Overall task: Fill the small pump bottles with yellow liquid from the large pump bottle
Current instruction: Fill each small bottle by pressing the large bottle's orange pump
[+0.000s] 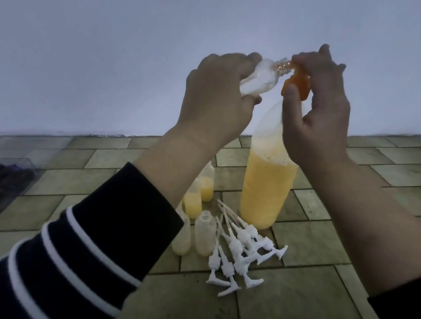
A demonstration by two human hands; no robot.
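- The left hand (pixel 215 96) grips a small clear bottle (pixel 87 93) tilted — neck meeting the orange pump nozzle (pixel 370 79).
- The right hand (pixel 318 107) clasps that nozzle atop the large yellow-filled bottle (pixel 266 187), likely to dispense.
- White pump tops (pixel 243 251) lie aside on the tiled floor (pixel 313 289), apparently awaiting filled bottles.

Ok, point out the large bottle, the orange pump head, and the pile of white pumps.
large bottle (pixel 266 187), head view, yellow-filled body
orange pump head (pixel 299 88), head view, its side
white pumps (pixel 238 247), head view, pile's middle
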